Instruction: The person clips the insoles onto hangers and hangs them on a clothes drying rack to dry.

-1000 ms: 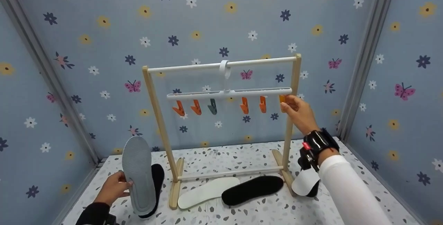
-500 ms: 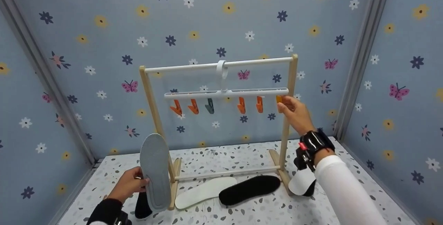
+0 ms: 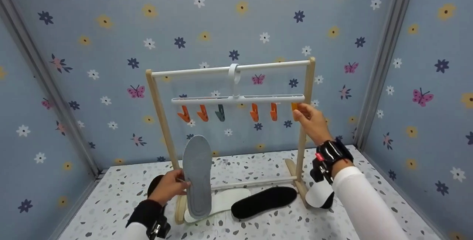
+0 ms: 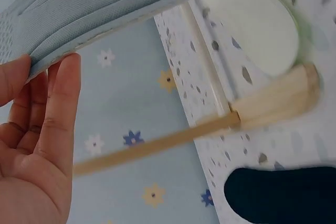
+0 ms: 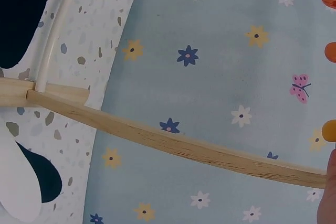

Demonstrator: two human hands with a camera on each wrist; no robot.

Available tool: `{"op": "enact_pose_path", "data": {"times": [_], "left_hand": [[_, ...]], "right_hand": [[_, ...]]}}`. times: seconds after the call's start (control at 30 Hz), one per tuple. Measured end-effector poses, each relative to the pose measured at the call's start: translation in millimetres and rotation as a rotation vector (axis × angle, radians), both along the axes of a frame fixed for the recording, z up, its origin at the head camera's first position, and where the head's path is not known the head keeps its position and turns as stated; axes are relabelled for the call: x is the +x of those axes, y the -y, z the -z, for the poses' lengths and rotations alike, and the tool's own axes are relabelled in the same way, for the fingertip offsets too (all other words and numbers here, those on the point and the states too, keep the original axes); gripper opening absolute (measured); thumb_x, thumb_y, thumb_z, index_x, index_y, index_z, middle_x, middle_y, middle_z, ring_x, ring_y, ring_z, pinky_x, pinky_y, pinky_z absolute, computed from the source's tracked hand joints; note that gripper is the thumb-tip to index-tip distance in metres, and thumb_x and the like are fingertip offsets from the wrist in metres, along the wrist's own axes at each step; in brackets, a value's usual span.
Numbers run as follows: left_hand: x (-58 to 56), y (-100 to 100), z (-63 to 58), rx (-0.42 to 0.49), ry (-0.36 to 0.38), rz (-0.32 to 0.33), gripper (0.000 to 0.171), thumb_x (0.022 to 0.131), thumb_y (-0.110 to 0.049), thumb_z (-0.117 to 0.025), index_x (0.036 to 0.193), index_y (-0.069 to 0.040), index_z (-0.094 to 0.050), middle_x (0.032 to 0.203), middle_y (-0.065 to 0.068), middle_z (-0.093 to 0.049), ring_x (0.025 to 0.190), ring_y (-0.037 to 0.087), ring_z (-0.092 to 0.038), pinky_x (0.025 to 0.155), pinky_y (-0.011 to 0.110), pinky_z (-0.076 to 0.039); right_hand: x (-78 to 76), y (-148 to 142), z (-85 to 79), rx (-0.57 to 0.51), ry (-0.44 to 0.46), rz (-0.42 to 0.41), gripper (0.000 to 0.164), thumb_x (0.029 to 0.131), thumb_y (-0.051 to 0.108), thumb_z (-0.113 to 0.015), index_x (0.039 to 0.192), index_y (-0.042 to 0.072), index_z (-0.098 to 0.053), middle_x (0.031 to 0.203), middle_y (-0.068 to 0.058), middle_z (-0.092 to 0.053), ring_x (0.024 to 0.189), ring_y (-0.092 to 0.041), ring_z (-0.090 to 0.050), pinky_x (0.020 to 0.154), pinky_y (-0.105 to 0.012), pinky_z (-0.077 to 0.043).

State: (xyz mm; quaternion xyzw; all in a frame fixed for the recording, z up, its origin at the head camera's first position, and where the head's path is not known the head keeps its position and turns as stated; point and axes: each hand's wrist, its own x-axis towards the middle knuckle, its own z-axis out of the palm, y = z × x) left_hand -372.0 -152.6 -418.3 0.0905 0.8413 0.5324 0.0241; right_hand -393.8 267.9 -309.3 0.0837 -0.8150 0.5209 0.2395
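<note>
A white table point(image 3: 266, 229) with grey specks is standing among blue walls point(image 3: 251, 22), which are showing flowers and butterflies. The grey insole point(image 3: 198, 173) is standing upright in the air, left and near, before the rack point(image 3: 162, 122); a curved groove is marking its lower end. The left hand point(image 3: 170, 186) is pinching its edge; the right hand point(image 3: 314, 123) is pinching the yellow clip point(image 3: 294, 106), at the hanger's point(image 3: 207, 100) right end.

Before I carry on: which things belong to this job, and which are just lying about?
Likely in use:
gray insole, left hand
yellow clip, right hand
white hanger
rack

Apparently just lying about:
white insole
central black insole
white-and-black pair
partly hidden black insole
</note>
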Motion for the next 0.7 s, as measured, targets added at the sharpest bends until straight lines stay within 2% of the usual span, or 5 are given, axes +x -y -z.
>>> {"op": "enact_pose_path", "data": {"times": [0.17,0.37,0.7], "left_hand": [[-9.2,-26,6.1,0.027,-0.024,0.087,0.015,0.082,0.004,-0.058,0.096,0.008,-0.055,0.093,0.017,-0.059,0.082,0.021,-0.061,0.07,0.04,-0.057],[-18.8,-64,12.7,0.058,-0.058,0.185,0.015,0.081,0.003,-0.06,0.094,0.009,-0.055,0.089,0.016,-0.059,0.076,0.019,-0.061,0.065,0.039,-0.058],[-22.5,-124,4.5,0.052,-0.104,0.296,0.013,0.082,0.001,-0.06,0.093,0.007,-0.056,0.089,0.017,-0.061,0.076,0.018,-0.061,0.065,0.036,-0.057]], "right_hand": [[-1.0,2,2.6,-0.014,0.038,-0.008,0.047,0.098,0.027,-0.051,0.135,-0.002,-0.046,0.127,-0.022,-0.056,0.113,-0.031,-0.055,0.104,-0.042,-0.04],[-2.5,1,1.0,-0.03,0.047,0.007,0.048,0.098,0.026,-0.051,0.135,-0.003,-0.045,0.127,-0.022,-0.055,0.114,-0.031,-0.054,0.104,-0.041,-0.04],[-4.0,0,-4.1,-0.031,0.047,0.006,0.047,0.098,0.025,-0.051,0.136,-0.002,-0.045,0.128,-0.021,-0.055,0.114,-0.03,-0.052,0.102,-0.041,-0.041]]}}
